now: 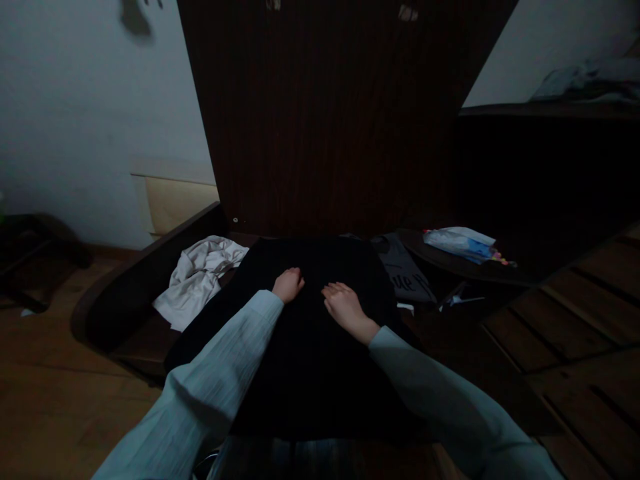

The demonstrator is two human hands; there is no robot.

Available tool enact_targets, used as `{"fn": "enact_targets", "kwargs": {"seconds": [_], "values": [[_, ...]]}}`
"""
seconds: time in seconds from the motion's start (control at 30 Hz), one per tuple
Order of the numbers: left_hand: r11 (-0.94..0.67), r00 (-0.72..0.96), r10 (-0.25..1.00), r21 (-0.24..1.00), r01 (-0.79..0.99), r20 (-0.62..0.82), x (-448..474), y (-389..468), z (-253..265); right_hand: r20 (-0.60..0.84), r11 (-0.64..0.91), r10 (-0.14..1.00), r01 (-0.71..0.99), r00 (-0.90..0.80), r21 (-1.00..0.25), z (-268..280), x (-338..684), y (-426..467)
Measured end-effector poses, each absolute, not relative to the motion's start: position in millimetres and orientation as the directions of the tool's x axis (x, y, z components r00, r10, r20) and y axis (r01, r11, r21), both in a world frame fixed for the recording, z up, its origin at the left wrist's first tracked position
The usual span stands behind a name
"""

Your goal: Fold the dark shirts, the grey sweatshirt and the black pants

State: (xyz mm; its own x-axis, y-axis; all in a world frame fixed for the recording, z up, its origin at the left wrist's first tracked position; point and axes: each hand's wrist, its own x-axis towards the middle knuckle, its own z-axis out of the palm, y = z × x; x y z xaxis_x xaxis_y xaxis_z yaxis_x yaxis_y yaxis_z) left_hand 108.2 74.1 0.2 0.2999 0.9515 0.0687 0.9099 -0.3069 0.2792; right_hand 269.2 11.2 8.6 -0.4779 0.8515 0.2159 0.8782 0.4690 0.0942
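Observation:
A large black garment point(320, 380) lies spread out in front of me, over a dark wooden seat or bench. My left hand point(287, 285) rests on its upper middle part, with the fingers curled in against the cloth. Beside it, a short gap to the right, my right hand point(345, 310) lies on the same garment with its fingers stretched out and close together. In the dim light, folds and seams of the black cloth hardly show.
A crumpled white cloth point(200, 273) lies at the left by the dark armrest point(145, 253). On the right are a grey printed garment point(404, 270) and a blue-white plastic packet point(460, 241). A tall dark wooden panel point(330, 120) rises behind.

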Motion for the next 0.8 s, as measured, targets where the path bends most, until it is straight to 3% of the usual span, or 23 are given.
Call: {"fn": "enact_targets", "kwargs": {"seconds": [0.3, 0.43, 0.57, 0.7, 0.8], "values": [[-0.348, 0.309, 0.937, 0.327, 0.879, 0.165, 103, 76, -12, 0.177, 0.433, 0.882, 0.900, -0.436, 0.061, 14, 267, 11], [-0.487, 0.412, 0.866, 0.288, 0.825, 0.285, 104, 75, -17, 0.191, 0.428, 0.881, 0.901, -0.433, 0.068, 16, 262, 8], [-0.678, 0.624, 0.734, 0.233, 0.698, 0.268, 105, 75, -22, 0.272, 0.494, 0.837, 0.869, -0.475, -0.001, 15, 265, -7], [-0.664, 0.637, 0.747, 0.229, 0.711, 0.191, 105, 77, -25, 0.413, 0.511, 0.810, 0.846, -0.417, -0.149, 16, 295, -28], [-0.657, 0.626, 0.754, 0.237, 0.716, 0.199, 105, 77, -23, 0.555, 0.528, 0.750, 0.831, -0.361, -0.173, 17, 336, -40]]}}
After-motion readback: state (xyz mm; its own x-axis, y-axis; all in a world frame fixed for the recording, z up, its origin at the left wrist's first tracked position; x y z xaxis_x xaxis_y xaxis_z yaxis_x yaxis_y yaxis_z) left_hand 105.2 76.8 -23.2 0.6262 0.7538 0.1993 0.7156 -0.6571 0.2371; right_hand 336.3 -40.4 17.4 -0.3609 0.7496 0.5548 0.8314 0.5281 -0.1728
